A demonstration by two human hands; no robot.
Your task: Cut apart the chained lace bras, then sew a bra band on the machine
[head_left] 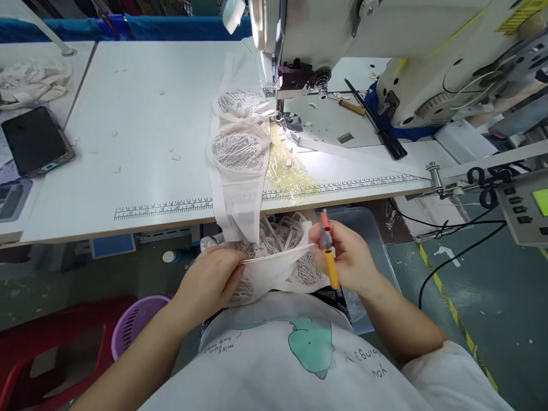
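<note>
A white lace bra (274,268) lies across my lap, its band edge stretched between my hands. My left hand (216,274) pinches the left end of that edge between thumb and fingers. On the other side, my right hand (349,257) is closed around a pair of thread snips (329,260) with yellow and red on the handle, its fingertips at the band's right end. Another white lace bra (240,148) runs from the sewing machine (280,108) needle area down over the table's front edge, just above my hands.
Along the table edge runs a printed ruler (171,206). A black-handled tool (385,134) and a wooden-handled tool (351,107) lie right of the needle. A phone (36,140) rests at left. Below are a grey-blue bin (381,245), purple basket (139,319) and red stool (85,325).
</note>
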